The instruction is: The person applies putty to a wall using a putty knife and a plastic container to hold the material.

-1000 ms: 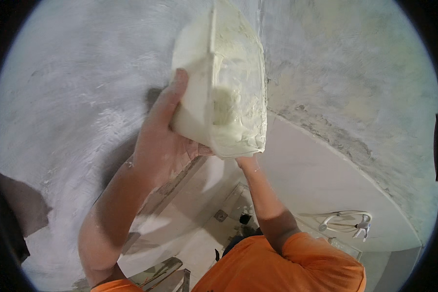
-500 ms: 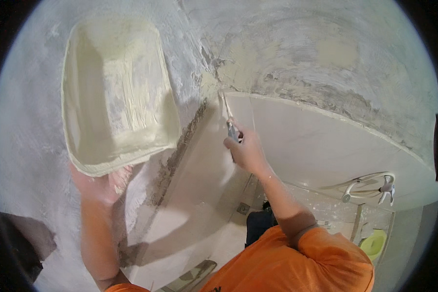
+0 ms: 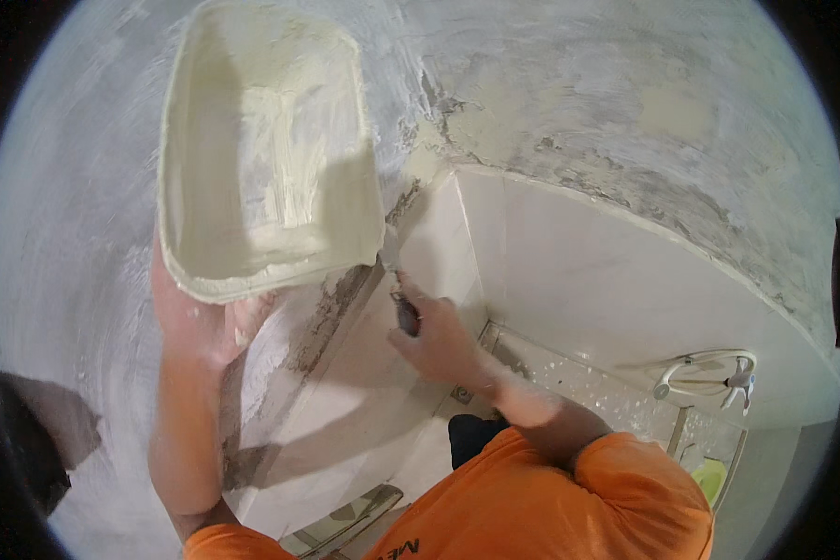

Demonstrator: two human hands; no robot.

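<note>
My left hand (image 3: 201, 313) is closed on a cream-coloured plastic tub (image 3: 217, 140) from underneath, its fingers partly hidden by it. Pale plaster paste (image 3: 294, 159) coats the inside of the tub, thicker in streaks along its bottom and at the near end. In my right hand (image 3: 439, 343) is a putty knife (image 3: 404, 303) with a dark handle, gripped with the fingers wrapped round. Its light metal blade points up beside the tub's near right corner; whether it touches the rim I cannot tell.
Grey, patchily plastered walls (image 3: 569, 84) meet in a corner above glossy white wall panels (image 3: 579, 247). A rough dark strip (image 3: 322, 313) runs along the left panel's edge. Lower right, a shower hose and tap (image 3: 739, 381) hang on the panel, above a lime-green object (image 3: 709, 478).
My right hand has drawn the putty knife away from the corner, down and left to the tub's side. The tub has shifted up and right in view with my left hand.
</note>
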